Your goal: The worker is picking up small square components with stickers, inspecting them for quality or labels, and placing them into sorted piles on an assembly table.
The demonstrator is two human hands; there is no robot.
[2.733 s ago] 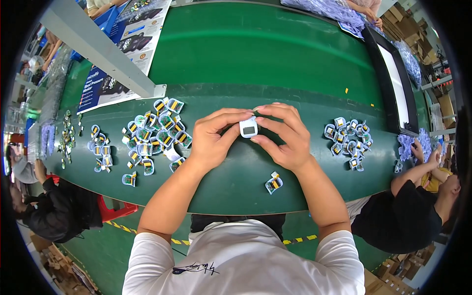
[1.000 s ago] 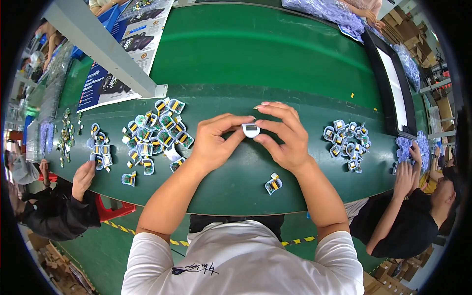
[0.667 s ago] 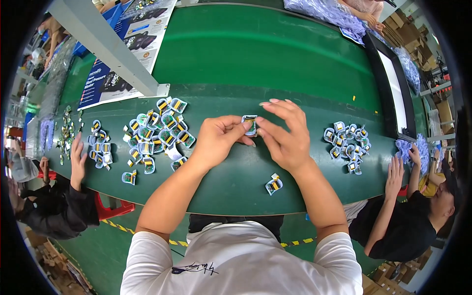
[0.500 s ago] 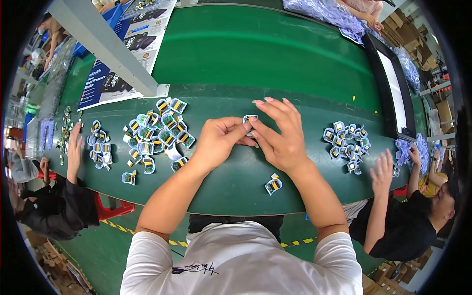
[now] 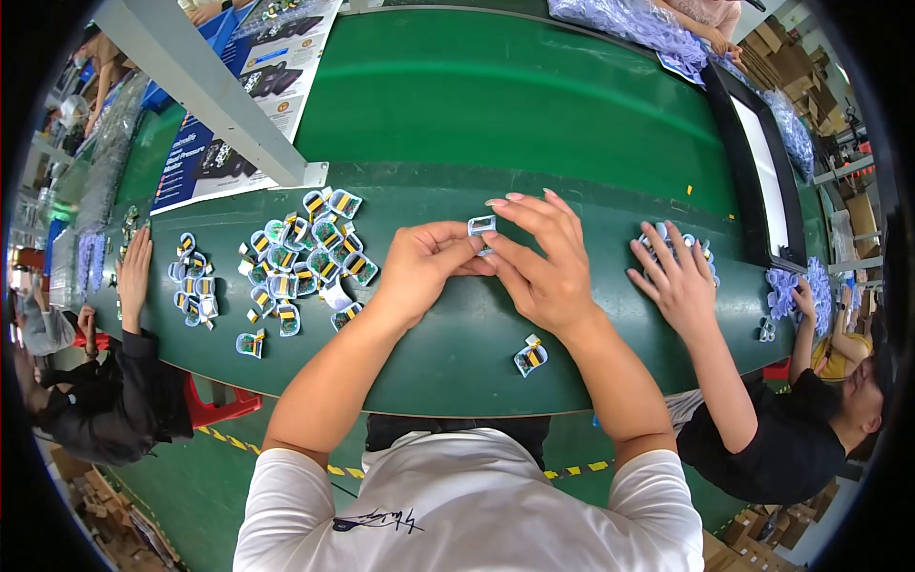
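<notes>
Over the middle of the green table, my left hand [image 5: 429,262] pinches a small light-blue plastic housing [image 5: 481,226] between thumb and fingers. My right hand [image 5: 545,265] meets it there, thumb and index finger closed on the same piece while the other fingers stretch upward. The housing's upper part shows above my fingertips; its lower part is hidden. To the left of my left hand lies a heap of similar housings [image 5: 307,250] with green circuit boards and yellow-and-black parts. A single such unit [image 5: 531,358] lies near the table edge, below my right hand.
A smaller group of units [image 5: 193,286] lies farther left. At right, a co-worker's hand [image 5: 677,281] covers another group. A grey metal post [image 5: 210,95] stands on the table beside a printed poster [image 5: 181,176]. A black-framed panel [image 5: 762,172] sits at far right.
The housing has risen slightly and tilted between my fingers, so more of it shows. The co-worker's hand at right has moved onto the right-hand group of units.
</notes>
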